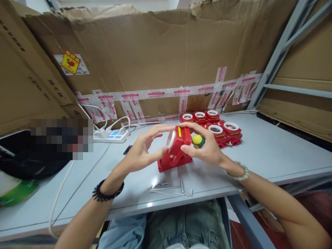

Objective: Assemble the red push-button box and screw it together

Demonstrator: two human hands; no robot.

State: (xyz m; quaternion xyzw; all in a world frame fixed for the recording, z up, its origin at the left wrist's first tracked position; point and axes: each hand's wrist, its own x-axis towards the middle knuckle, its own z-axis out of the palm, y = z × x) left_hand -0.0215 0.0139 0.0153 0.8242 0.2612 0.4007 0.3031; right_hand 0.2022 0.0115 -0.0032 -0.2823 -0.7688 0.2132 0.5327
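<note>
We observe the left hand (141, 152) and the right hand (204, 147) together gripping a red housing (175, 150) tilted on the grey counter (272, 152), with a yellow-green knob (197, 140) against the right palm. Metal tools (169, 187) lie near the front edge. More red housings (215, 128) sit behind, a white power strip (112, 136) to the left.

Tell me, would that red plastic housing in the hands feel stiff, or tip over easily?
The red housing looks like rigid moulded plastic, so probably stiff. Both the left hand and right hand hold it tilted; set on its wide flat base, it would likely stand steady.
</note>
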